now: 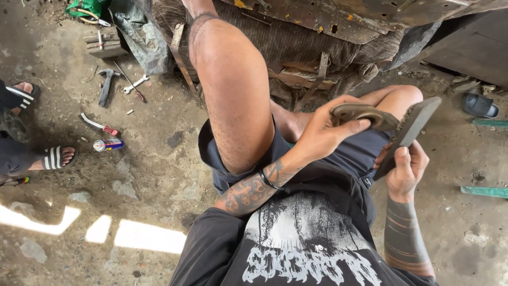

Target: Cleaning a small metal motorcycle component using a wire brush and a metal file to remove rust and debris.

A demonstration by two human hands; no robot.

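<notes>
My left hand (pixel 323 132) grips the rusty metal plate (pixel 362 115), my right hand (pixel 405 169) clamps the flat file (pixel 407 132) against its edge; rust remains, filing looks unfinished.

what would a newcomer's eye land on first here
At centre right, the left hand grips a rusty round metal part while the right hand holds a flat wire brush against it. On the dirt floor at upper left lie a hammer and a spray can.

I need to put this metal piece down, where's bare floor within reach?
Bare concrete lies right of the right hand, between the two green strips. Left of the raised knee, hammer, screwdriver and spray can crowd it.
</notes>
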